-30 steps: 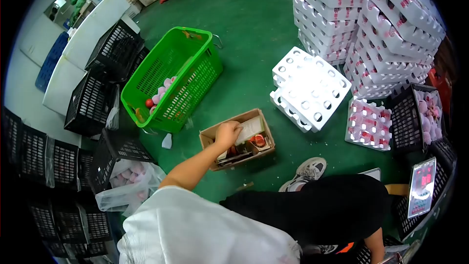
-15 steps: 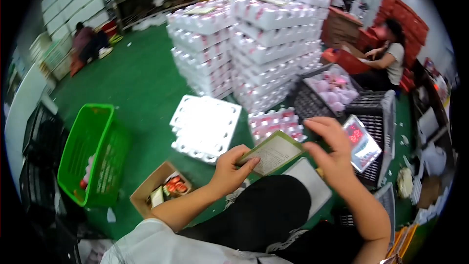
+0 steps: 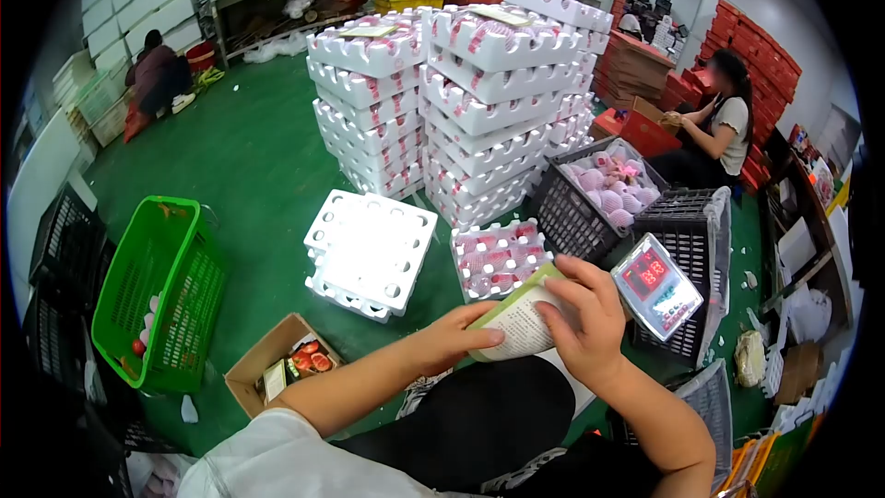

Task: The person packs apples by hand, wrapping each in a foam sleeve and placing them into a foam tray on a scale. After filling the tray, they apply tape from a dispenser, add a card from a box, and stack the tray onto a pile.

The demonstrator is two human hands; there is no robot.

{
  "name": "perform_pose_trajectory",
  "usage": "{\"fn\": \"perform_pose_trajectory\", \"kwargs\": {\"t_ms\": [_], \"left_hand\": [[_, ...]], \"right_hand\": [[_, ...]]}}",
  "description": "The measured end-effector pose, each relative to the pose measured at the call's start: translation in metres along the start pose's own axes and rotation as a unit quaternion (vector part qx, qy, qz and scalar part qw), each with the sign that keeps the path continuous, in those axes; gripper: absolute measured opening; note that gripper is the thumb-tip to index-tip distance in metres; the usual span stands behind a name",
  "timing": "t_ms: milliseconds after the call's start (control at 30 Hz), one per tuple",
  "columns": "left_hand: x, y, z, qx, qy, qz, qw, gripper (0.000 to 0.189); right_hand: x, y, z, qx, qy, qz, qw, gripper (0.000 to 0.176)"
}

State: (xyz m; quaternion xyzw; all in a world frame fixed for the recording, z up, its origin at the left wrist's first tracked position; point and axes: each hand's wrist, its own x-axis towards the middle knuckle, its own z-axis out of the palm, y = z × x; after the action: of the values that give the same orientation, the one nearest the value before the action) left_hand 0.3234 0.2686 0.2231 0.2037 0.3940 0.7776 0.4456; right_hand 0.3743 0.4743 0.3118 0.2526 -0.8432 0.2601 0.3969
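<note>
Your left hand [image 3: 452,339] and right hand [image 3: 595,327] both had thumbs on the green-edged printed card [image 3: 521,325], just below and right of centre. It looked light, bendy and maybe a bit slick, easy to crease, so I'd have said pinch opposite edges. Couldn't tell if it was one card or several. In the earlier frame your right hand was spread just off it. Cardboard box [image 3: 267,350] sat lower left both times.

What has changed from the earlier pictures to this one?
The left hand has left the cardboard box, moving up and right, and holds green-edged cards. The right hand has taken hold of them too, and they now bend. The green basket, white foam trays and box stayed put.
</note>
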Motion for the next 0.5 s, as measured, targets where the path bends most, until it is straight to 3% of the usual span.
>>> {"fn": "perform_pose_trajectory", "kwargs": {"t_ms": [33, 133, 267, 300, 367, 433, 500], "left_hand": [[0.003, -0.003, -0.012, -0.080, -0.084, -0.026, 0.993, 0.089], [0.009, -0.013, -0.033, -0.241, -0.155, -0.076, 0.955, 0.099], [0.028, -0.020, -0.039, -0.308, -0.184, -0.032, 0.933, 0.086], [0.038, -0.020, -0.045, -0.307, -0.173, -0.048, 0.935, 0.085], [0.051, -0.022, -0.060, -0.308, -0.147, -0.079, 0.936, 0.083], [0.045, -0.020, -0.067, -0.347, -0.108, -0.040, 0.931, 0.075], [0.043, -0.033, -0.092, -0.312, -0.049, -0.041, 0.948, 0.071]], "right_hand": [[-0.003, 0.006, 0.003, 0.041, -0.018, 0.017, 0.999, 0.033], [-0.006, 0.019, 0.019, 0.147, -0.067, 0.075, 0.984, 0.023], [0.009, 0.047, 0.055, 0.179, -0.023, 0.078, 0.980, 0.021], [0.002, 0.059, 0.065, 0.257, -0.023, 0.147, 0.955, 0.020], [-0.005, 0.092, 0.089, 0.256, 0.049, 0.240, 0.935, 0.014], [-0.005, 0.153, 0.108, 0.224, 0.135, 0.371, 0.891, 0.008], [-0.017, 0.224, 0.129, 0.251, 0.170, 0.465, 0.832, 0.019]]}}
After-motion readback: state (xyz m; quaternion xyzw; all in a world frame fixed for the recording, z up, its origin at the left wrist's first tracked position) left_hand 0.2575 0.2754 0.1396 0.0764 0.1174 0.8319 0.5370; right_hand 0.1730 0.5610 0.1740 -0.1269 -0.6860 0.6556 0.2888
